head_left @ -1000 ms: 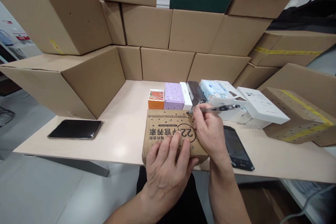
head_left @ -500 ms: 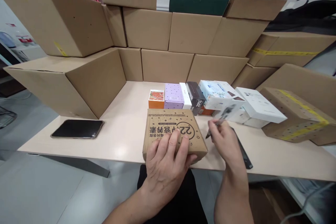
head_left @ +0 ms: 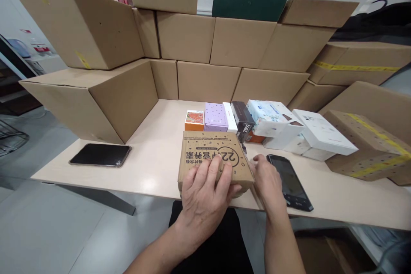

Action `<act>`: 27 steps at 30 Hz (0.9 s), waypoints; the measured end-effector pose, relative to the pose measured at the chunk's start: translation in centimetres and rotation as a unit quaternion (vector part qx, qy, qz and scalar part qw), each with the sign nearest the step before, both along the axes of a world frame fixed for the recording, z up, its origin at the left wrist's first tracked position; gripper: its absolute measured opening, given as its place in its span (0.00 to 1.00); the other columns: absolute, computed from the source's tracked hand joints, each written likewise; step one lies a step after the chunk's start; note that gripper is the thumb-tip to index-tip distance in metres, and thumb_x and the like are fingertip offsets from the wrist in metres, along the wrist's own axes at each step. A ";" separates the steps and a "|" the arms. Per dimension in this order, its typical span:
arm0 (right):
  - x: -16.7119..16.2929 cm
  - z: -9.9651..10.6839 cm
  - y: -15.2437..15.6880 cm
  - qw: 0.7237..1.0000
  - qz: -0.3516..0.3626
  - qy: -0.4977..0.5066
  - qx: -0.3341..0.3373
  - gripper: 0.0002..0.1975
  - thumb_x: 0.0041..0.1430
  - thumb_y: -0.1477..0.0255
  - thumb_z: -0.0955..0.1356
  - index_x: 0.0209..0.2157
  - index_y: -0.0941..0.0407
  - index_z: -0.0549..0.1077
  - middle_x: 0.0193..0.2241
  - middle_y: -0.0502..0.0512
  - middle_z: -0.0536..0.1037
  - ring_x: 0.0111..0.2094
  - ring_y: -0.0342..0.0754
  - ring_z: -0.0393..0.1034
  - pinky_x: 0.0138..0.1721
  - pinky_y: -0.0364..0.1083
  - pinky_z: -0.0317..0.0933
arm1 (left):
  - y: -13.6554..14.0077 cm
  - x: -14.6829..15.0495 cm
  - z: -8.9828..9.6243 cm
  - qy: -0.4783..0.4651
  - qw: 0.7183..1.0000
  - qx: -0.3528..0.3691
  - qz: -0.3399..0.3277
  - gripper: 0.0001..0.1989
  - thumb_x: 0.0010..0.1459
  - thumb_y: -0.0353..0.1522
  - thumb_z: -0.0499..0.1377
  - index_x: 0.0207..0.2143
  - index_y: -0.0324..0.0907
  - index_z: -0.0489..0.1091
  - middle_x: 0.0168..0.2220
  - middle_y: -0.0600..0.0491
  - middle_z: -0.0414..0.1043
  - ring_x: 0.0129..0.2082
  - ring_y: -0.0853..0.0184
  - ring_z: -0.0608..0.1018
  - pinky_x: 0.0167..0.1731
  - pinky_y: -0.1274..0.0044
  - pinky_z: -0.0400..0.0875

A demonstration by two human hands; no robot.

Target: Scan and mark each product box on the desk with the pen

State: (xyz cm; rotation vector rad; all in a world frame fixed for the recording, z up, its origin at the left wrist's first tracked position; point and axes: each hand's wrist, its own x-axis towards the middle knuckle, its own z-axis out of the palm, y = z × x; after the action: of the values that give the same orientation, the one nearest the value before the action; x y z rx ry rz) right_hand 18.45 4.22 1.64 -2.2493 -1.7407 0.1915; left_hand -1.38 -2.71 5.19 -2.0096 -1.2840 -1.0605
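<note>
one printed brown cardboard box [head_left: 213,142] sits on the pale wooden table [head_left: 154,158]; the left hand [head_left: 205,195], fingers spread, clasps it, seemingly steadying. right of the box, the right hand's [head_left: 269,180] fingers: can't tell. moving on calls for firm bracing.

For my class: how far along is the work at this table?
Done, it seems: the orange box and purple box stand side by side beyond the brown box. In hand: that brown box, with the left hand spread over its printed top; the right hand is by its right side, its grip unclear. Remaining, probably: finishing with the brown box, whose visible top shows no opening.
</note>
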 end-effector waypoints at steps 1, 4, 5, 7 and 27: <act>0.5 -0.3 -0.7 0.999 -0.014 -0.008 0.033 0.25 0.66 0.56 0.59 0.50 0.63 0.71 0.38 0.68 0.77 0.41 0.59 0.72 0.40 0.52 0.61 | 0.0 0.0 0.0 0.000 1.000 -0.001 0.001 0.18 0.65 0.41 0.59 0.51 0.41 0.74 0.51 0.47 0.78 0.50 0.57 0.76 0.49 0.67 0.61; 2.7 -1.5 -3.4 0.980 -0.088 -0.059 0.171 0.33 0.62 0.49 0.61 0.54 0.62 0.71 0.50 0.77 0.71 0.52 0.70 0.65 0.46 0.64 0.60 | 0.0 0.0 0.0 0.000 1.000 0.000 0.002 0.18 0.64 0.42 0.60 0.51 0.41 0.74 0.51 0.47 0.78 0.50 0.58 0.76 0.50 0.67 0.61; 3.6 -2.0 -4.3 0.972 -0.118 -0.074 0.191 0.36 0.59 0.46 0.62 0.56 0.61 0.71 0.53 0.79 0.68 0.54 0.74 0.62 0.47 0.67 0.59 | 0.0 0.0 0.0 0.000 1.000 0.000 0.003 0.18 0.64 0.42 0.60 0.51 0.41 0.74 0.51 0.47 0.78 0.50 0.58 0.75 0.50 0.67 0.61; 5.4 -2.8 -5.8 0.973 -0.156 -0.078 0.149 0.43 0.55 0.41 0.63 0.60 0.58 0.68 0.58 0.79 0.65 0.57 0.78 0.59 0.48 0.71 0.57 | 0.0 0.0 0.0 -0.003 1.000 -0.001 0.006 0.18 0.64 0.41 0.60 0.51 0.41 0.74 0.51 0.47 0.78 0.50 0.58 0.76 0.50 0.67 0.61; 3.3 -2.3 -9.6 0.946 -0.153 0.196 0.209 0.45 0.50 0.45 0.68 0.63 0.58 0.64 0.58 0.69 0.70 0.58 0.67 0.64 0.59 0.64 0.56 | -0.7 -0.3 0.7 0.010 0.999 -0.048 -0.008 0.17 0.65 0.37 0.59 0.53 0.40 0.72 0.55 0.47 0.76 0.51 0.56 0.77 0.51 0.65 0.62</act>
State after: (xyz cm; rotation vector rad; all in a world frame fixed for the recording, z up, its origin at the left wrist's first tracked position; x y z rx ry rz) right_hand 21.77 -5.37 -0.69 -1.9662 -1.0922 0.1687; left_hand -1.70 -3.42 5.90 -2.0993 -1.3324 -1.0015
